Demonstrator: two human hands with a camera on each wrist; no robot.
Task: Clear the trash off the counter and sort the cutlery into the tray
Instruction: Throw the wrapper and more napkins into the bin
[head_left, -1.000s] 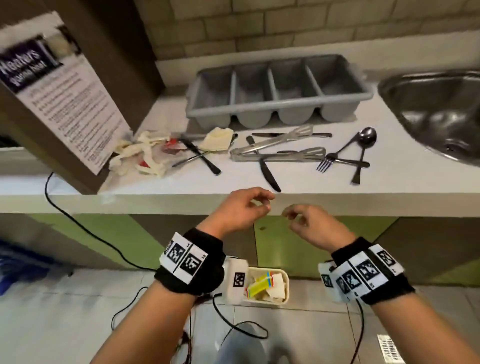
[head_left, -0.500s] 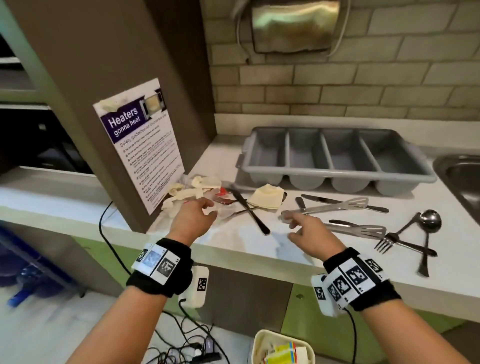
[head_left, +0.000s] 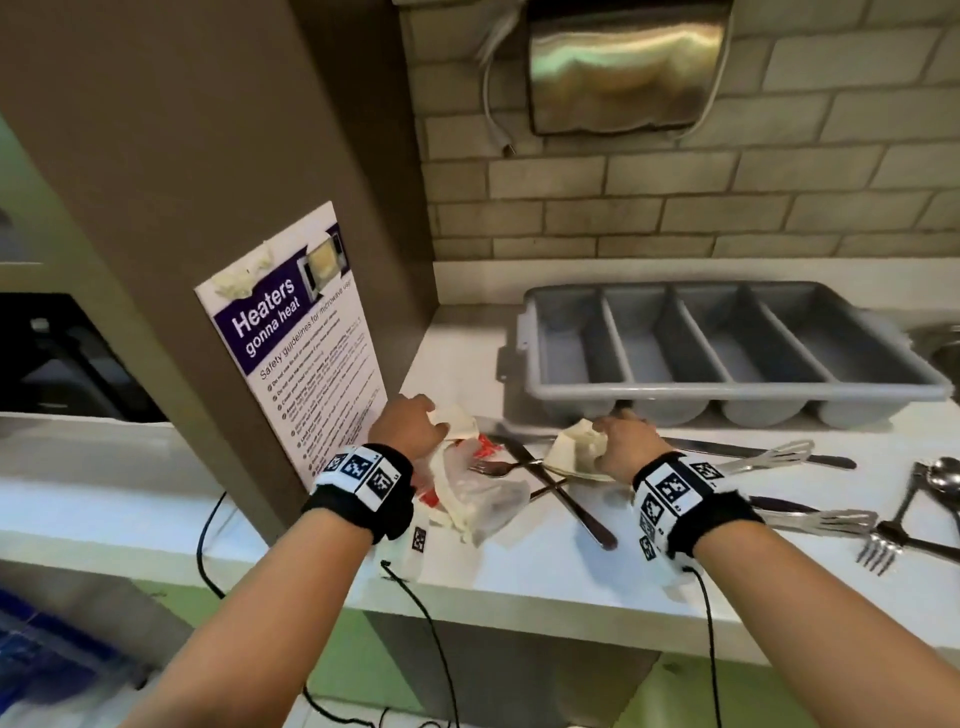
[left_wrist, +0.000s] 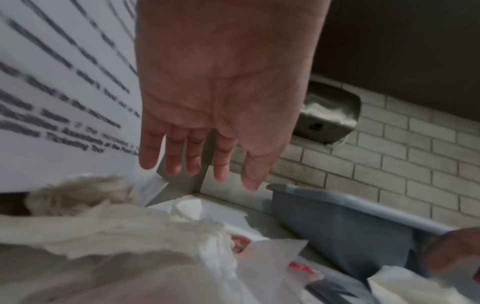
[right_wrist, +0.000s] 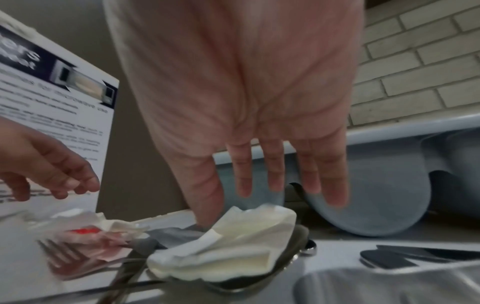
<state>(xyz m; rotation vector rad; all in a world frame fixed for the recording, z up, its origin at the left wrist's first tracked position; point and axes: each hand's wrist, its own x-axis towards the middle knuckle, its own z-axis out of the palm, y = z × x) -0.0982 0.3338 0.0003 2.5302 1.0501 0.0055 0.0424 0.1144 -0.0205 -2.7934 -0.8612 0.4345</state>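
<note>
Left hand (head_left: 408, 426) spread over wrappers (head_left: 467, 486) mid-frame, right hand (head_left: 626, 441) spread above napkin (head_left: 574, 447), gray tray (head_left: 727, 353) upper right

Head camera looks down; wrist cameras (close) share the tray (head_left: 727, 353).

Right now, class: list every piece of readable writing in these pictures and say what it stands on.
"Heaters gonna heat": white on the purple banner of the poster stuck to the brown cabinet side.
"Safety guidelines for microwave use": the heading beneath that banner, only just readable.
Bulleted lines below: too small and blurred to read.
Wristband tags: black-and-white square codes, no words.
Cutlery tray: no label seen.
</note>
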